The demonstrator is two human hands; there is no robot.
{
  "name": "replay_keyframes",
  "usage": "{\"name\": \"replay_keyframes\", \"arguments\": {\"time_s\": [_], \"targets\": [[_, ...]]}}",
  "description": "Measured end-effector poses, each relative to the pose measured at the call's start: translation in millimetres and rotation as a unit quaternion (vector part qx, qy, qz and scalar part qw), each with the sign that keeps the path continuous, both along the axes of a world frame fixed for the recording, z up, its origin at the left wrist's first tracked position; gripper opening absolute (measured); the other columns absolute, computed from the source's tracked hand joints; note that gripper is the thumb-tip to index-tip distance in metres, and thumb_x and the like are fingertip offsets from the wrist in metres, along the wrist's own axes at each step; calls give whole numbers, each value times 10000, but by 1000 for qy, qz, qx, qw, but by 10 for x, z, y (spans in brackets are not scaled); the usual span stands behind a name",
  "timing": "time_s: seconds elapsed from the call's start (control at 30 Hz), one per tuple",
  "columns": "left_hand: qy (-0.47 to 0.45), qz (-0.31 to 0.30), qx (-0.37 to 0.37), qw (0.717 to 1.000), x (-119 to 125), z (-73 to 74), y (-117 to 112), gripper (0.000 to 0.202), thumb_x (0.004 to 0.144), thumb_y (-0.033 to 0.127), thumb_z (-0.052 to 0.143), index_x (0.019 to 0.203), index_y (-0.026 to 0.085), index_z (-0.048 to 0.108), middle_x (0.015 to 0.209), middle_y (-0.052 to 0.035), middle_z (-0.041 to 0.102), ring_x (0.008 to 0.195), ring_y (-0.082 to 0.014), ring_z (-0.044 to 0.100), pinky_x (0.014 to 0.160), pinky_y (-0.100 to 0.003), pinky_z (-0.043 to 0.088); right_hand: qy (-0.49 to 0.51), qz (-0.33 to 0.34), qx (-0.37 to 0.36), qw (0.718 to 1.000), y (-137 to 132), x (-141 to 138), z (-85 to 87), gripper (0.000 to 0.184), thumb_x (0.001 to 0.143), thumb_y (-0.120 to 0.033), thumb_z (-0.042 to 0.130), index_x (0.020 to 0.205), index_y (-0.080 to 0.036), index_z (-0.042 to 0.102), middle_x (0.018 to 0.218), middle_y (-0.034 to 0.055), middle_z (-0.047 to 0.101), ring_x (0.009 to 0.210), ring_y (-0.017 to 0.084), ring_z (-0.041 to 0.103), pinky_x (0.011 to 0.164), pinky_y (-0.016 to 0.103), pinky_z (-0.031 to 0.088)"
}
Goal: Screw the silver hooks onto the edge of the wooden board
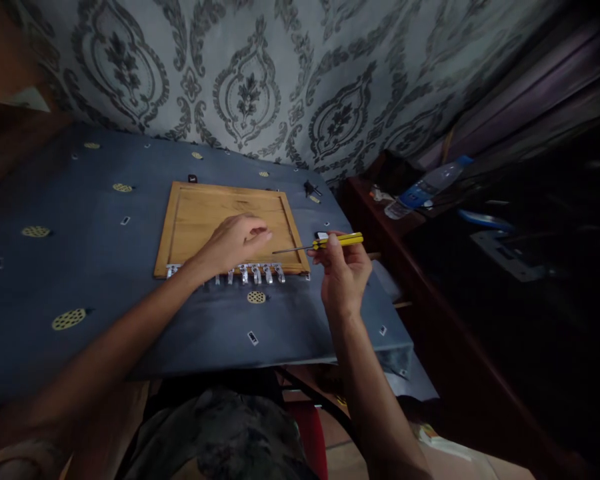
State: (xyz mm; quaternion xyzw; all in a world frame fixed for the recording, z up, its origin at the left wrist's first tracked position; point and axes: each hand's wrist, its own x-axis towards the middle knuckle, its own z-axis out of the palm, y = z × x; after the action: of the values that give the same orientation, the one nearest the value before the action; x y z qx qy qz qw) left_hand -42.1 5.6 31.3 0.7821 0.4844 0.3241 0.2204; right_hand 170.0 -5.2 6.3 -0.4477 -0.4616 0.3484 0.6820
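My right hand (347, 277) grips a screwdriver (349, 239) by its yellow and black handle. Its thin shaft points left over the right part of a wooden board (205, 223) with a raised frame, lying flat on the table. Above the middle of that board is my left hand (235, 240), its fingers curled and the thumb close to the fingertips; anything pinched there is too small to make out. Along the board's near edge sit several shiny metal clips (257, 273) in a row, partly covered by my left forearm.
A blue patterned cloth (105, 260) covers the table. Beyond the board lie a small black object (193, 179) and a dark item (311, 190). On the dark furniture at right are a water bottle (427, 190) and a blue-handled tool (487, 220). A patterned curtain (247, 80) hangs behind.
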Motion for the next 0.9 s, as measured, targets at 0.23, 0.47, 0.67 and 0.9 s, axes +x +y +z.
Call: {"name": "replay_keyframes", "arguments": {"time_s": [0.23,0.47,0.67,0.9], "targets": [[-68,-55,-51,995,-104,60,-89,298,926,359,510,931,147,719,797,-20,705,719,-143,605,671,-254,433,51,121,-15,991,37,-308,51,330,754,-449,806,892,-202,635,729,-46,691,559,101,690,560,219,514],[-60,-44,-59,995,-335,40,-94,185,853,274,576,803,163,715,650,14,653,607,-113,566,600,-225,412,81,205,-70,973,101,-492,109,404,679,-508,841,860,-215,631,754,-38,708,587,105,703,576,218,537],[-35,17,-77,996,-782,-20,145,181,826,267,594,721,155,689,624,1,665,562,-107,587,584,-211,430,46,139,-94,985,25,-337,85,540,659,-545,842,1029,-196,662,931,6,722,564,92,690,536,213,511],[32,119,-64,990,-1176,-297,473,206,759,243,555,579,166,619,480,27,597,470,-111,560,505,-197,391,-75,-20,-73,994,-290,440,-175,533,682,-604,803,979,-171,710,818,44,737,543,125,653,549,265,518]]}}
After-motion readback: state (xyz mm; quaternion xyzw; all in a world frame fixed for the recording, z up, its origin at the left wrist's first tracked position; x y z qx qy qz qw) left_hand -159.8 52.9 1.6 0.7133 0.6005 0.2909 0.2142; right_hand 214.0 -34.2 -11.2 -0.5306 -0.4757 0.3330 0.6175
